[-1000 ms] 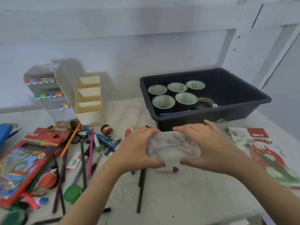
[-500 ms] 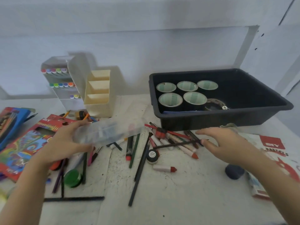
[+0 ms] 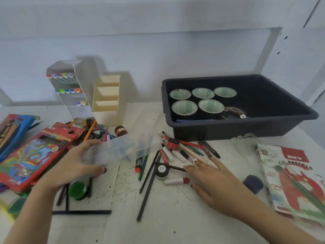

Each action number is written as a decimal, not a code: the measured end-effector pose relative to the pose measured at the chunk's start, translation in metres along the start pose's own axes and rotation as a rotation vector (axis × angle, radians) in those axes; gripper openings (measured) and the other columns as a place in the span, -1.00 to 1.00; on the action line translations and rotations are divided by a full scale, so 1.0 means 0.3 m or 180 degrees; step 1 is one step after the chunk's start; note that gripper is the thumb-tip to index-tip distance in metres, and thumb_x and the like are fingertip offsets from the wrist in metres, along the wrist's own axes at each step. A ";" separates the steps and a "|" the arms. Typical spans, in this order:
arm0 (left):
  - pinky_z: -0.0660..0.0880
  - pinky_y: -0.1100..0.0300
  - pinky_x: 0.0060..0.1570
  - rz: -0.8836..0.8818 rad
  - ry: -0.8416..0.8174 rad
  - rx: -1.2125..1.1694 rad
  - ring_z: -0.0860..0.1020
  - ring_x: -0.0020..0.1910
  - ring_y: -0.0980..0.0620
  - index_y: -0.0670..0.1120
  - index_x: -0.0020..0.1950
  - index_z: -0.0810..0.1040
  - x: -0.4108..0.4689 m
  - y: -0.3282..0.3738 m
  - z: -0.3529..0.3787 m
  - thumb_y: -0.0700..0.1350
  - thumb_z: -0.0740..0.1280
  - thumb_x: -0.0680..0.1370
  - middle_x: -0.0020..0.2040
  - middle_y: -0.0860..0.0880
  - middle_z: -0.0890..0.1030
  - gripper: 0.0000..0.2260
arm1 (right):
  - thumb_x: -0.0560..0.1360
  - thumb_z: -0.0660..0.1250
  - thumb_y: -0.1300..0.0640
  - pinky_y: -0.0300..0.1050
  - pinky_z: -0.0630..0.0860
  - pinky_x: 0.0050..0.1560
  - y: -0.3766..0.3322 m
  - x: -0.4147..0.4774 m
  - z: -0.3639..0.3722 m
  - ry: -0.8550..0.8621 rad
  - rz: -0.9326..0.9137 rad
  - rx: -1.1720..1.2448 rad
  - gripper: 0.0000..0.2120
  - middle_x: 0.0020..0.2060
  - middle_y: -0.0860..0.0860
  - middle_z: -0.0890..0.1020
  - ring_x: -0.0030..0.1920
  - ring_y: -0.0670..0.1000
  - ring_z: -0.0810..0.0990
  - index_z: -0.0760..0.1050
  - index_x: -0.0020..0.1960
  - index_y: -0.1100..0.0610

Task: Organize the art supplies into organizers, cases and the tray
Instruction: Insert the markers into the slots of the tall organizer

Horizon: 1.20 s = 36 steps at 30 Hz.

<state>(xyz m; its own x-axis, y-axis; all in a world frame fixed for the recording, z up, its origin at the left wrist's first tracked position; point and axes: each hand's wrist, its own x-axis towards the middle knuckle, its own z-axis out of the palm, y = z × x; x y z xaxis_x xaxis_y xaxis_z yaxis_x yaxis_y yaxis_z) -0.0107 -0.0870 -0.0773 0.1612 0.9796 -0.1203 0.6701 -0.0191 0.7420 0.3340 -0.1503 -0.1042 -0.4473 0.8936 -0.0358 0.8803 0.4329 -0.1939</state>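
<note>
Case (image 3: 121, 149) (clear, maybe plastic) in left hand (image 3: 77, 162).

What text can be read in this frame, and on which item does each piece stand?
"DIY": red patch on the oil pastels pack.
"OIL PASTELS": same pack, below the patch.
"POSTER": lid of the small black jar; its other lines are too small.
Coloured pencil box: print too blurred to read.
Brown jar: label too blurred.
</note>
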 end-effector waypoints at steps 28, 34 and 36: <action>0.33 0.14 0.17 0.0135 0.0831 0.0308 0.40 0.13 0.14 -0.01 0.33 0.42 0.074 -0.009 -0.034 -0.14 0.37 0.51 0.16 0.12 0.45 -0.60 | 0.46 0.36 0.05 -0.31 0.42 -0.26 -0.062 0.243 -0.143 0.2080 0.0346 0.0916 -0.93 -0.24 -0.16 0.48 -0.27 -0.17 0.46 0.52 -0.10 0.04; 0.45 0.13 0.13 0.0141 0.1259 -0.0078 0.49 0.11 0.13 0.08 0.21 0.48 0.066 -0.062 -0.132 -0.19 0.35 0.52 0.11 0.17 0.52 -0.70 | 0.51 0.25 0.05 -0.40 0.46 -0.14 -0.217 0.362 -0.185 0.2658 -0.0315 0.1207 -0.72 -0.11 -0.14 0.51 -0.20 -0.21 0.48 0.52 0.17 0.11; 0.47 0.21 -0.02 0.0059 0.1440 -0.0204 0.53 0.04 0.12 0.12 0.17 0.49 0.064 -0.096 -0.179 -0.17 0.35 0.52 0.05 0.21 0.54 -0.72 | 0.50 0.22 0.03 -0.39 0.47 -0.15 -0.286 0.420 -0.198 0.2742 -0.0381 0.1468 -0.72 -0.13 -0.19 0.50 -0.19 -0.22 0.49 0.48 0.17 0.05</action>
<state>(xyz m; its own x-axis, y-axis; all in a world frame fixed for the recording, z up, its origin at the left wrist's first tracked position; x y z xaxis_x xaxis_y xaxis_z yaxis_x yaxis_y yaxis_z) -0.0660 -0.0568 -0.0656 -0.1694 0.9684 0.1831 0.6217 -0.0391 0.7823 0.2115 -0.0677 -0.0339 -0.1004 0.7066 0.7004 0.6070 0.6013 -0.5196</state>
